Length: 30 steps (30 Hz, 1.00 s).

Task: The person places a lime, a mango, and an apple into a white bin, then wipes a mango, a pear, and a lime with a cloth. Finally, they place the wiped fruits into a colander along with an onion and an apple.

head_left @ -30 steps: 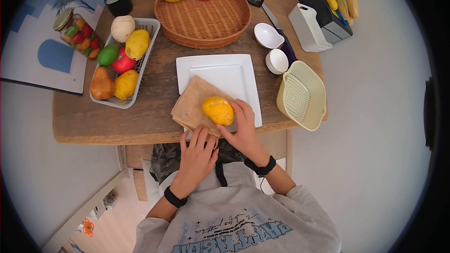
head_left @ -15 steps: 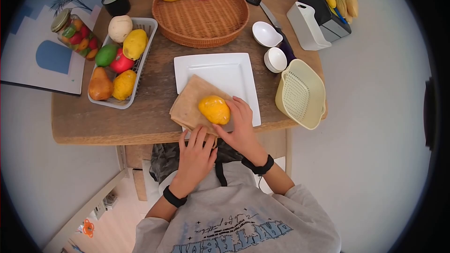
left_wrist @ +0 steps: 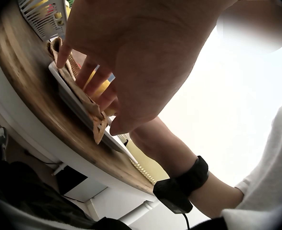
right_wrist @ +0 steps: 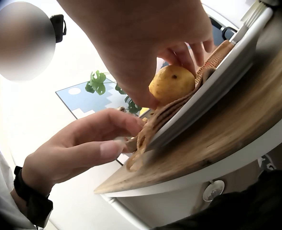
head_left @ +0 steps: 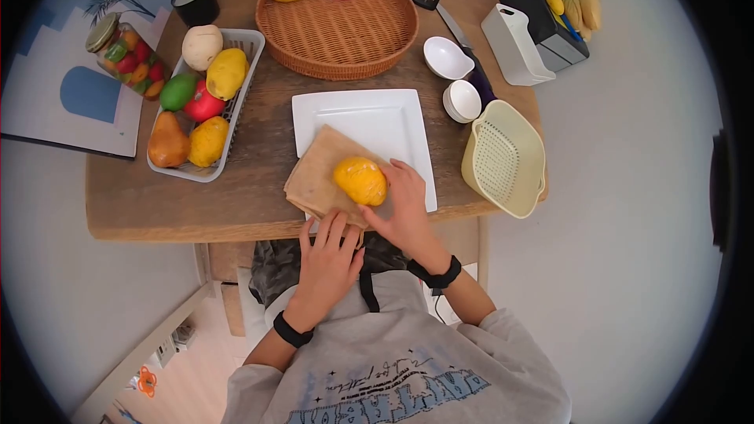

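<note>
A folded brown cloth (head_left: 312,177) lies across the near left part of a white square plate (head_left: 369,122) and hangs over its near edge. On the cloth sits a yellow fruit (head_left: 359,180) with a shiny, creased-looking surface; its dark end spot shows in the right wrist view. My right hand (head_left: 408,208) holds the fruit from the right, fingers along its far side and thumb at its near side. My left hand (head_left: 328,267) pinches the cloth's near edge, fingers on top and thumb underneath, as the right wrist view shows.
A grey basket (head_left: 208,177) of several fruits stands left, beside a jar (head_left: 129,55). Behind the plate is a round wicker tray (head_left: 338,35). To the right are small white bowls (head_left: 448,59), a knife (head_left: 475,71) and a cream strainer basket (head_left: 503,161).
The yellow fruit has shifted and turned very slightly on the cloth with my right hand at it. My left hand stays at the cloth's near edge.
</note>
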Tool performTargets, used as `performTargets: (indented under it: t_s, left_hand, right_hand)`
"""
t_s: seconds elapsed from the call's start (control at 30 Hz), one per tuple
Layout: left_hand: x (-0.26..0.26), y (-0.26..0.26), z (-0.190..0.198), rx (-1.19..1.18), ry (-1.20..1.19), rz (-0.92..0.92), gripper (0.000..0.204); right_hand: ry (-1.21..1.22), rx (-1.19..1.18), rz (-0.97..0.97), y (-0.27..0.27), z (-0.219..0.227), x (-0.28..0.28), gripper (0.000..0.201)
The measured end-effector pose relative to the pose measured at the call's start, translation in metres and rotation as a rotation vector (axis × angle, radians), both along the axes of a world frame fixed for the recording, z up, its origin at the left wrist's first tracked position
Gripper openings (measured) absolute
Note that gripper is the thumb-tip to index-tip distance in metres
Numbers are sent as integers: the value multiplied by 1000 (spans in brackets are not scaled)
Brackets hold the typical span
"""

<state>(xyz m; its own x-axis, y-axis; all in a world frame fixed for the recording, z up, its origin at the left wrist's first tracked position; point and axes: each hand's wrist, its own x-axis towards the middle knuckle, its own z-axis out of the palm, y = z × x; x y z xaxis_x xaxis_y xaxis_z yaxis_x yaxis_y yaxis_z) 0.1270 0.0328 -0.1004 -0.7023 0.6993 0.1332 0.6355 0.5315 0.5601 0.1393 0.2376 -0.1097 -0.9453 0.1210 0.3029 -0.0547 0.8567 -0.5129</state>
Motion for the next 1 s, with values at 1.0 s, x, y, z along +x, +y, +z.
performTargets:
  t_s: [1.0]
  left_hand:
    - [2,-2,-3,13,-6,13,40]
  right_hand:
    - [29,-21,-58,14,3,9,72]
